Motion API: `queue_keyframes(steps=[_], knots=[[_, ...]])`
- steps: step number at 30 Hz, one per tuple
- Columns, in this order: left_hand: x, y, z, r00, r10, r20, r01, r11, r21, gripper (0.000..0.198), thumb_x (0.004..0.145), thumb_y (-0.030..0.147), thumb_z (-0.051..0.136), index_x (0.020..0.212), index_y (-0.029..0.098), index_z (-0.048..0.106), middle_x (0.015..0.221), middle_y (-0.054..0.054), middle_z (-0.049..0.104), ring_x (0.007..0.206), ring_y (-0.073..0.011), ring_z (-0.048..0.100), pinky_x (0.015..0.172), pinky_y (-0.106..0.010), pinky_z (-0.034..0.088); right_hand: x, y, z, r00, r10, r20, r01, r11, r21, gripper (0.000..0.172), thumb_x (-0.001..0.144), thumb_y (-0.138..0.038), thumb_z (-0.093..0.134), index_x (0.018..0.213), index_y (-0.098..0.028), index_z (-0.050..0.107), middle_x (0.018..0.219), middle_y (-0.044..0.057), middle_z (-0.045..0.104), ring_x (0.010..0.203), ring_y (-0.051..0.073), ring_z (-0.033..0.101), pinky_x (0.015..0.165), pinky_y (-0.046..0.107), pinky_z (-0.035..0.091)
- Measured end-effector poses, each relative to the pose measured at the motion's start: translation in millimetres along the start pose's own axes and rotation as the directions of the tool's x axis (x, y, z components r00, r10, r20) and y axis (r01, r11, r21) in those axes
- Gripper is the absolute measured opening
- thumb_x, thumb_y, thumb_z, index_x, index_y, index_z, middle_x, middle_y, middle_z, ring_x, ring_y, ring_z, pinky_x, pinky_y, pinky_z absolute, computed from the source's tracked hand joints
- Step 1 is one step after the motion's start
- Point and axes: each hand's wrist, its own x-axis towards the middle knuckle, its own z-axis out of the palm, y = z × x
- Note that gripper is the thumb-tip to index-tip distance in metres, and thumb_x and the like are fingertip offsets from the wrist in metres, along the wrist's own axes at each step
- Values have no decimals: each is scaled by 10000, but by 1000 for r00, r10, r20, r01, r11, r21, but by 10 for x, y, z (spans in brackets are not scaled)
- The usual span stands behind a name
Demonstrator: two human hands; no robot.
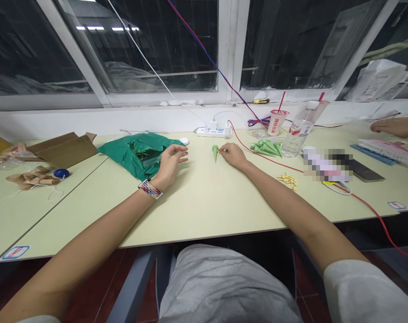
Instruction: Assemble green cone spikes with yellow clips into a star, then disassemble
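Green cone (215,153) beside right hand (233,155) (just one); left hand (170,166) open.

1. We see two pale tables (204,211) joined at a seam.
2. Toward the left we have a cardboard box (64,150), a green plastic bag (140,154) and a blue disc (61,173).
3. Mid-table we have a green cone (215,152) and, farther back, a power strip (213,132).
4. Toward the right we have a heap of green cones (265,148), a water bottle (300,130), a cup (278,122), small yellow pieces (287,181) and a phone (367,170).
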Motion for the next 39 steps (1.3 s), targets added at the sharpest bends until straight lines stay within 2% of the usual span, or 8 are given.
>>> queue_keyframes(steps=[8, 23, 31, 33, 35, 37, 39], knots=[[6, -34, 2, 999, -38, -5, 38, 999, -24, 206, 686, 273, 754, 877, 211, 705, 1072, -65, 713, 1027, -233, 692, 842, -353, 581, 23, 36, 18, 1000, 14, -5, -14, 1000, 24, 307, 948, -127, 638, 1120, -253, 858, 1187, 58, 803, 1011, 224, 684, 928, 348, 514], [-3, -27, 7, 999, -38, 5, 38, 999, -25, 205, 687, 271, 754, 873, 202, 700, 1070, -62, 716, 1018, -234, 691, 838, -351, 579, 37, -3, -37, 1000, 15, -13, -15, 1000, 22, 271, 925, -109, 647, 1049, -229, 855, 1159, 47, 813, 985, 210, 705, 924, 326, 521], [16, -43, -5, 999, -40, 11, 41, 999, -24, 189, 701, 250, 760, 878, 204, 709, 1053, -63, 721, 1007, -234, 699, 832, -354, 581, 64, 36, 12, 994, 102, -31, -97, 988, 123, 263, 889, -100, 633, 1040, -204, 822, 1063, 42, 814, 962, 194, 716, 925, 312, 535], [14, -32, -8, 999, -38, 11, 39, 999, -23, 180, 707, 250, 760, 874, 203, 712, 1051, -64, 723, 1008, -235, 699, 833, -354, 582, 45, 21, -43, 992, 122, -43, -116, 985, 124, 283, 893, -91, 606, 1073, -176, 808, 1105, 71, 806, 968, 197, 722, 942, 322, 545], [8, -17, -7, 999, -34, 11, 34, 999, -25, 169, 714, 253, 759, 869, 203, 716, 1056, -66, 724, 1013, -237, 699, 835, -356, 583, -1, 0, -184, 988, 137, -71, -133, 989, 56, 301, 903, -101, 590, 1113, -165, 796, 1177, 107, 786, 1008, 225, 721, 961, 357, 553], [0, -1, -3, 1000, -26, 10, 27, 999, -26, 159, 718, 252, 756, 866, 203, 720, 1059, -68, 725, 1016, -238, 698, 835, -358, 584, -74, -9, -410, 981, 160, -107, -171, 979, -108, 310, 909, -125, 595, 1145, -169, 791, 1249, 148, 754, 1084, 282, 708, 969, 413, 556], [-7, 11, 1, 1000, -20, 14, 21, 999, -26, 155, 722, 252, 753, 865, 204, 722, 1058, -67, 726, 1014, -238, 697, 833, -358, 584, -168, 13, -681, 971, 195, -138, -229, 924, -307, 323, 905, -135, 600, 1167, -166, 787, 1303, 190, 718, 1143, 340, 690, 955, 457, 555]])
